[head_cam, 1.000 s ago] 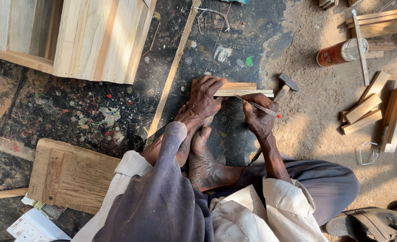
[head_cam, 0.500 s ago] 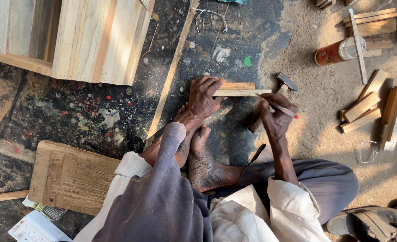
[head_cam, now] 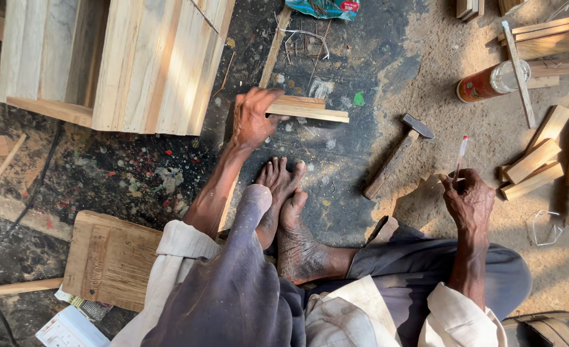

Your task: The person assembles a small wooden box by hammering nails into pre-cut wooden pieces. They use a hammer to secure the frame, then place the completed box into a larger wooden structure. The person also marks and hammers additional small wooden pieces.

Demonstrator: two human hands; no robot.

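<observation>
A: Since the biggest thing in my feed is the wooden crate (head_cam: 114, 61) at upper left, I start there; its slatted side stands just left of my left arm. What do you read below it?

B: A flat wooden board (head_cam: 107, 257) lies on the dark, paint-flecked floor (head_cam: 124, 173) beside the left sleeve. Where are the hands?

A: My left hand (head_cam: 253, 119) reaches forward, arm nearly straight, palm down, fingers clamped over the near end of two stacked wooden strips (head_cam: 310, 109) that lie flat on the floor and point right. My right hand (head_cam: 469, 200) is well apart from it, drawn back over the right knee, wrist bent, fingers closed on a thin pen (head_cam: 459, 157) that points up and away.

B: And between the two?

A: A hammer (head_cam: 399, 154) lies on the floor between them, head away from me, touched by neither hand. My bare feet (head_cam: 287, 212) sit crossed just below the strips. A long thin lath (head_cam: 273, 48) runs from the top edge down behind the left hand.

B: To the right?

A: On the sawdust, a pile of short wood offcuts (head_cam: 538, 164), with a red can (head_cam: 480, 87) lying on its side above them.
</observation>
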